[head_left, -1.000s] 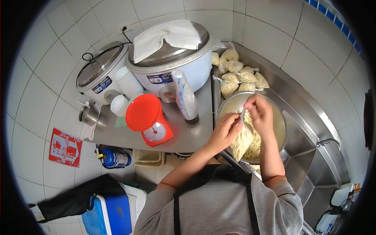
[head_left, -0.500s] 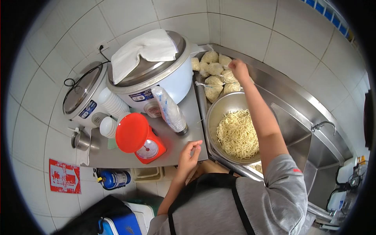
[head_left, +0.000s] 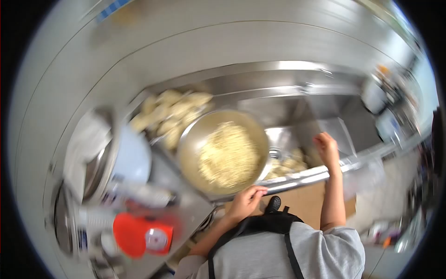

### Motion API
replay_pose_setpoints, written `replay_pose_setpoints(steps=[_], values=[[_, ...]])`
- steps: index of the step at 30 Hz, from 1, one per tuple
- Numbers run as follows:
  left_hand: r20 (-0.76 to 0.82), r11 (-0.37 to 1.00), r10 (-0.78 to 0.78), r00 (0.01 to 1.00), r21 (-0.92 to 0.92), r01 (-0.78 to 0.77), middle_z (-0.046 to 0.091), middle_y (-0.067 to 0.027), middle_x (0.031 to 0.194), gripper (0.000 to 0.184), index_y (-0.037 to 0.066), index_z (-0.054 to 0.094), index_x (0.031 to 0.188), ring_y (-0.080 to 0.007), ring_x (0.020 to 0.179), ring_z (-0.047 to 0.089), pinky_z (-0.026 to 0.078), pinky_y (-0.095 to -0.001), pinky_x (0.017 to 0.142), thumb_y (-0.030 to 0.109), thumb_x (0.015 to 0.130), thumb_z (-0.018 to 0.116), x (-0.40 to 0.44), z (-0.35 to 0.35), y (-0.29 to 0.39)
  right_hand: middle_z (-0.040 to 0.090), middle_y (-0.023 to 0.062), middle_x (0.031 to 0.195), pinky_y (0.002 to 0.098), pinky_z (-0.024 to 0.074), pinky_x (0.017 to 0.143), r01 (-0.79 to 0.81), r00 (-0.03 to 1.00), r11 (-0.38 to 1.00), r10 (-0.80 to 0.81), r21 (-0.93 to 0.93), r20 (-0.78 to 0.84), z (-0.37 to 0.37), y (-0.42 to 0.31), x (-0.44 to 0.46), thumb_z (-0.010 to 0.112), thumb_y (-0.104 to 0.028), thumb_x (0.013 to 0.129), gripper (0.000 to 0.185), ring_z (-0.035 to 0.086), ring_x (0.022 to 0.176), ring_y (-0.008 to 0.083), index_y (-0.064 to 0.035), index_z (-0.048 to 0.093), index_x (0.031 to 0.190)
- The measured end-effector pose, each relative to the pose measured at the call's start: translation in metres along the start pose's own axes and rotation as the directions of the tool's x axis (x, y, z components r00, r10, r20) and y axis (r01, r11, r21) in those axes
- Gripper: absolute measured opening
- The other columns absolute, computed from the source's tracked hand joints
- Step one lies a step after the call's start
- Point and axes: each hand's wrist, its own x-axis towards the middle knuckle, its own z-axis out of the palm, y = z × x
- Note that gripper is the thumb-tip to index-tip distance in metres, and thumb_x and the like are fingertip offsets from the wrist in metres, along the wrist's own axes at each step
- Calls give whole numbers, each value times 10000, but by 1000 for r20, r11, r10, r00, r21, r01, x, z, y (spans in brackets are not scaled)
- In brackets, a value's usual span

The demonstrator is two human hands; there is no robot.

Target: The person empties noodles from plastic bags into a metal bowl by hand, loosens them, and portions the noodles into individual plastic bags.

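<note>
A large steel bowl (head_left: 188, 172) of pale yellow noodles (head_left: 228, 156) rests at the left end of the steel sink unit. Just by the bowl's near rim is my left hand (head_left: 246, 203), its fingers loosely bent and thumb slightly apart, with nothing visible in it. My right hand (head_left: 328, 149) is over the front side of the sink, fingers curled in, and no object shows in it. Bagged noodle portions (head_left: 174, 111) are heaped behind and left of the bowl. More noodle bags (head_left: 290, 163) lie in the sink basin between the bowl and my right hand.
On the left counter (head_left: 188, 197) stand a red kitchen scale (head_left: 132, 235), a roll of clear plastic bags (head_left: 151, 195) and a large rice cooker (head_left: 132, 156) with a white cloth (head_left: 86, 144) over it. A second sink basin (head_left: 355, 123) lies to the right. Motion blurs the view.
The view has swung right. My right hand has moved from the bagged noodles at the back to the sink's front side. My left hand is now nearer the bowl's rim.
</note>
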Motion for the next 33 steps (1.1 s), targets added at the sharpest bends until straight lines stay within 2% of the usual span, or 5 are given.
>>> replay_pose_setpoints(steps=[5, 9, 10, 23, 33], values=[[239, 979, 202, 950, -15, -205, 651, -109, 852, 145, -10, 624, 962, -166, 803, 637, 487, -259, 719, 40, 888, 510, 38, 72, 25, 570, 123, 751, 379, 451, 617, -129, 984, 967, 99, -218, -146, -117, 26, -88, 631, -76, 775, 87, 568, 706, 309, -12, 573, 786], [432, 971, 231, 872, -45, -235, 645, -105, 848, 150, -14, 623, 970, -160, 802, 635, 490, -252, 712, 34, 885, 510, 42, 147, 48, 547, 113, 703, 378, 442, 603, -237, 944, 947, 172, -216, -281, -185, 42, -154, 641, -85, 767, 100, 550, 675, 297, -21, 565, 756], [523, 951, 302, 797, -109, -288, 638, -99, 852, 155, -15, 620, 981, -156, 800, 631, 488, -248, 715, 37, 884, 511, 42, 189, 53, 541, 112, 692, 379, 441, 600, -274, 929, 938, 200, -212, -313, -215, 62, -177, 643, -86, 765, 102, 546, 667, 295, -24, 564, 749], [714, 964, 264, 648, -173, -202, 640, -101, 819, 136, -33, 625, 930, -157, 761, 630, 500, -262, 695, 5, 873, 507, 56, 455, 90, 578, 101, 767, 391, 465, 668, -392, 913, 869, 326, -303, -245, -359, 169, -343, 605, -178, 798, 142, 578, 760, 296, -43, 570, 773], [917, 910, 300, 262, -193, -366, 632, -108, 822, 142, -11, 623, 958, -176, 758, 628, 493, -276, 696, 18, 873, 513, 124, 641, 93, 574, 96, 750, 375, 454, 670, -424, 853, 888, 325, -178, -409, -462, 249, -335, 607, -187, 808, 146, 569, 741, 289, -43, 588, 789]])
